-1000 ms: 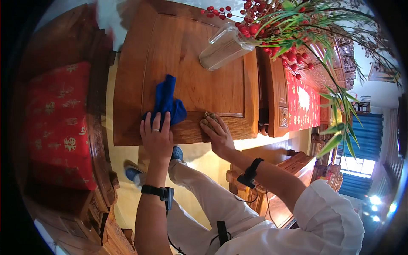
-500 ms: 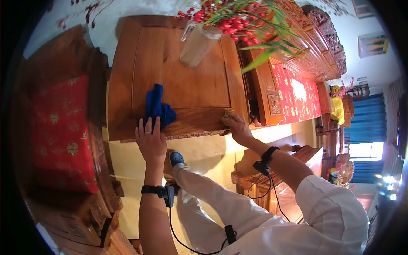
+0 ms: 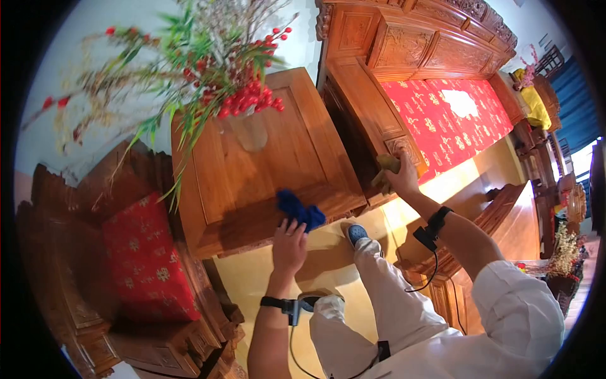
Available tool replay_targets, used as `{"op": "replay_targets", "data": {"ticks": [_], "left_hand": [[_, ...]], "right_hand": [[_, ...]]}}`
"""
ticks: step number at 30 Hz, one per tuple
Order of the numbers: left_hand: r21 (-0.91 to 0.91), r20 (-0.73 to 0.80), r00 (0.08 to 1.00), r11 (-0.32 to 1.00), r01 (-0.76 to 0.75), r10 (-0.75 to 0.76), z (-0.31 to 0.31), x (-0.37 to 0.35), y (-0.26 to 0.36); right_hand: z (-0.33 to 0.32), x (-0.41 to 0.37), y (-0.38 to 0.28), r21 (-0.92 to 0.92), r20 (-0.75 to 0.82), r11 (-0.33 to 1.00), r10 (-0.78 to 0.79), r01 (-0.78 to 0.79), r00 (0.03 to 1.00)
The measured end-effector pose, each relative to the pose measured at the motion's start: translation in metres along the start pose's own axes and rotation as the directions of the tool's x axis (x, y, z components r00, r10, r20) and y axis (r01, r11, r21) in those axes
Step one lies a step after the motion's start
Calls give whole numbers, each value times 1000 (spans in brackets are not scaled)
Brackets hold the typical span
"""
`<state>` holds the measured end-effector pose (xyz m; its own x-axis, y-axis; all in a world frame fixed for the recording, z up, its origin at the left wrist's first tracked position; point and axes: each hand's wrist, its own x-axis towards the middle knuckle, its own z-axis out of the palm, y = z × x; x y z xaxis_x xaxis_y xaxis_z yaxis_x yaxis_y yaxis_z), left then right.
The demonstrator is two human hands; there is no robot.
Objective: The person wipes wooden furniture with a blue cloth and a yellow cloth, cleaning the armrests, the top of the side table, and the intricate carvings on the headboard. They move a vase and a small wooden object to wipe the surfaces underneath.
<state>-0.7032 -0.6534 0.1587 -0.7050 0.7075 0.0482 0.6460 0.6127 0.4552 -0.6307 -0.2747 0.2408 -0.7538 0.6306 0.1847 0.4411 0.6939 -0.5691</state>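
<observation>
My left hand (image 3: 290, 246) lies at the front edge of the square wooden side table (image 3: 246, 170), its fingertips on a crumpled blue cloth (image 3: 300, 210). The fingers are spread a little, over the near side of the cloth. Farther right, my right hand (image 3: 403, 177) holds a bunched olive-brown cloth (image 3: 386, 169) against the carved front of the wooden sofa's armrest (image 3: 398, 144). On the side table stands a clear vase (image 3: 250, 131) with red berries (image 3: 249, 100) and green leaves.
A wooden chair with a red patterned cushion (image 3: 148, 259) stands at the left. The sofa's red seat cover (image 3: 435, 126) lies beyond my right hand. A low wooden table (image 3: 499, 234) is at the right. My feet are on the yellowish floor (image 3: 328, 265).
My right hand has moved off the side table to the sofa's armrest with its cloth. My left hand and the blue cloth have shifted right along the table. The view has turned.
</observation>
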Motion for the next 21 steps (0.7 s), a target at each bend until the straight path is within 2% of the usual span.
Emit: {"op": "replay_targets", "data": {"ticks": [2, 3, 4, 5, 6, 7, 8, 9, 11, 12, 13, 15, 17, 19, 21], "left_hand": [[-260, 38, 999, 965, 30, -21, 20, 23, 22], [-257, 53, 998, 966, 32, -18, 26, 34, 33], [-184, 4, 1000, 983, -29, 31, 29, 49, 40], [-108, -38, 996, 990, -88, 84, 33, 63, 46], [-107, -26, 996, 990, -91, 89, 35, 74, 53], [-27, -27, 996, 996, -89, 88, 37, 84, 61], [54, -29, 996, 995, -84, 86, 39, 94, 69], [52, -14, 996, 995, -88, 89, 42, 106, 76], [96, -21, 1000, 995, 23, -21, 48, 127, 85], [120, 23, 995, 989, 90, -94, 48, 140, 89], [141, 36, 995, 986, 86, -92, 48, 153, 90], [197, 20, 973, 955, 223, -231, 48, 186, 93], [225, 35, 964, 942, 248, -263, 45, 219, 90], [318, 6, 965, 915, 248, -264, 43, 250, 83], [329, 2, 960, 907, 262, -279, 42, 283, 68]], "right_hand": [[-5, -1, 25, 6, -11, 999, 38, -38, 999], [-4, 6, 33, -18, -53, 1000, -12, 11, 999], [-1, 16, 39, -40, -99, 997, -70, 66, 993], [5, 18, 43, -33, -100, 998, -59, 56, 993], [14, 12, 57, -163, -30, 971, -180, 173, 983], [18, 6, 63, -283, 60, 914, -287, 292, 956], [20, 4, 70, -231, 73, 930, -277, 287, 958], [19, 3, 67, -178, 84, 944, -266, 277, 960], [13, 1, 61, -124, 119, 972, -185, 200, 975], [12, 2, 59, -73, 132, 974, -202, 213, 970], [13, 2, 58, -20, 138, 975, -218, 222, 966], [15, 4, 57, 14, 141, 975, -221, 222, 965], [23, 8, 57, -153, 220, 949, -240, 276, 946], [27, 29, 54, -145, 262, 939, -268, 312, 927], [34, 59, 56, -129, 327, 917, -319, 377, 890]]}}
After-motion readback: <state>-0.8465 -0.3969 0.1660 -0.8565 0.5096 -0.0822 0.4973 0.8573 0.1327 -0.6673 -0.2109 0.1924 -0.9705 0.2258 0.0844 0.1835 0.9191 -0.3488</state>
